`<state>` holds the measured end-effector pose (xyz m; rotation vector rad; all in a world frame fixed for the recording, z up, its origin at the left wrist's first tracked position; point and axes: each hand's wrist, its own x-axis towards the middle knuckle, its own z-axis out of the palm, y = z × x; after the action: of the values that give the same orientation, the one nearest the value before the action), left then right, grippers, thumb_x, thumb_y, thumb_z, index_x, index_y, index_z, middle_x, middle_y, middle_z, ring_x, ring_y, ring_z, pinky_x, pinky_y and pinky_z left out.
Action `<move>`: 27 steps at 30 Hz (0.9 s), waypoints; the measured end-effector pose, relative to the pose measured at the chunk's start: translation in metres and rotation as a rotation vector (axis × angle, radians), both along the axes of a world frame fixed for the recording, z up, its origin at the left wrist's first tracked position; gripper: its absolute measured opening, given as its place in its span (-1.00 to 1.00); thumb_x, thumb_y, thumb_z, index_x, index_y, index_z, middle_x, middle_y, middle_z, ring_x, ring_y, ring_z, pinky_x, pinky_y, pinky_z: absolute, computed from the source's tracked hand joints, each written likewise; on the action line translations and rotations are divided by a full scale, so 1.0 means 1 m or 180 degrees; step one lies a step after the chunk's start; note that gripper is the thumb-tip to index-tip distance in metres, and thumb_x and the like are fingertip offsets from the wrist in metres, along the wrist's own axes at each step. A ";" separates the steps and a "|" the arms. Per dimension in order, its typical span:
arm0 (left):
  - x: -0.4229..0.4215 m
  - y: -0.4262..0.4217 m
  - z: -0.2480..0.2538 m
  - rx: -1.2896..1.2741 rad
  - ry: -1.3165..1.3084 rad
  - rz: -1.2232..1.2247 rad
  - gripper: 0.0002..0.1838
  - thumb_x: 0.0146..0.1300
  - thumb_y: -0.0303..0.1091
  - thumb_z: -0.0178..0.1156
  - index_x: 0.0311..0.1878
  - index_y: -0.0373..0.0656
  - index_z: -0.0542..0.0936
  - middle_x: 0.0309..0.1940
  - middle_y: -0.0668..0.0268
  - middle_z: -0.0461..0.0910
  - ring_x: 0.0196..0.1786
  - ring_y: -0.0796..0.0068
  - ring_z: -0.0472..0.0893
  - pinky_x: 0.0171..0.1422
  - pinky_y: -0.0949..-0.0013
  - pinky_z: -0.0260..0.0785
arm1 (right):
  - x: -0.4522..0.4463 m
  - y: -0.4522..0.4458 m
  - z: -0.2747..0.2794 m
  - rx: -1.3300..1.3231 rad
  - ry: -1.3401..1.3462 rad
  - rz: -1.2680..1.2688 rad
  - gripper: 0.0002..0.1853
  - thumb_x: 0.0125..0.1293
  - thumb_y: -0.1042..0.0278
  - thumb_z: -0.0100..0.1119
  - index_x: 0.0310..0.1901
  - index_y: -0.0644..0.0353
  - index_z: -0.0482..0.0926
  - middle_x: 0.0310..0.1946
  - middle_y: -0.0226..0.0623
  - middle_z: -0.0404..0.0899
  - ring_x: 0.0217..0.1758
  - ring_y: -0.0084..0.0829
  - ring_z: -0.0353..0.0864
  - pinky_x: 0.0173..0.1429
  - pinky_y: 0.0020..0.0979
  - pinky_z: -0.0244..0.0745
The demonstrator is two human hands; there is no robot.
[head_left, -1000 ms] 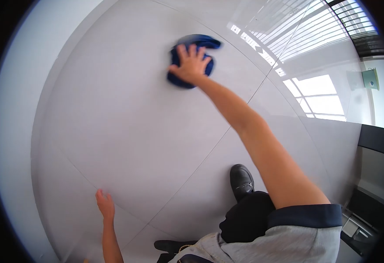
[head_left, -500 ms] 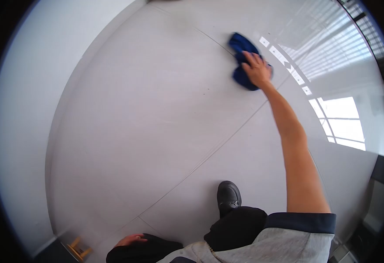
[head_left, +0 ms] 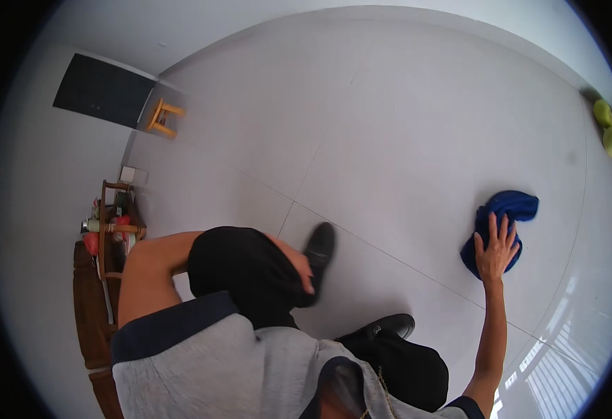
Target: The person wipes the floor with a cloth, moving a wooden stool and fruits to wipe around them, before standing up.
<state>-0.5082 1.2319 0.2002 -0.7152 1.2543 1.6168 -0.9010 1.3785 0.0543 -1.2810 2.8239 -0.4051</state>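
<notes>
A crumpled dark blue cloth (head_left: 512, 204) lies on the grey tiled floor at the right. My right hand (head_left: 498, 253) rests palm down on its lower part, with the fingers spread over the fabric. The cloth's upper end curls out past the fingertips. My left hand (head_left: 297, 267) lies against the black-clothed knee (head_left: 239, 269), beside a black shoe (head_left: 321, 244). It holds no object that I can see, and part of it is hidden by the knee.
Green fruits (head_left: 611, 138) sit by the wall at the far right. A small wooden stool (head_left: 164, 117) stands at the upper left, near a dark panel (head_left: 103, 91). Wooden furniture (head_left: 91, 307) with several small items is at the left. My other shoe (head_left: 395, 325) is low in the middle.
The view has swung round, bringing the stool, wooden furniture and fruits into sight. My right hand is still on the cloth, now at the right. My left hand has come to the knee since the first frame.
</notes>
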 end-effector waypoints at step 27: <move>-0.410 0.001 -0.135 -0.2450 0.4509 -0.0419 -0.61 -0.09 -0.49 0.16 -0.10 -0.26 0.40 -0.06 0.03 0.34 0.05 0.02 0.30 0.08 0.17 0.24 | 0.041 0.066 0.040 0.1711 -0.1371 -0.0351 -0.19 -0.09 0.41 0.10 0.25 -0.35 0.04 0.33 -0.28 -0.19 0.31 0.20 -0.19 0.02 0.19 0.20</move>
<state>-0.9187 1.2327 0.0649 0.2793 2.9249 1.4278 -0.8597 1.4444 0.0945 -0.8157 2.4001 0.0776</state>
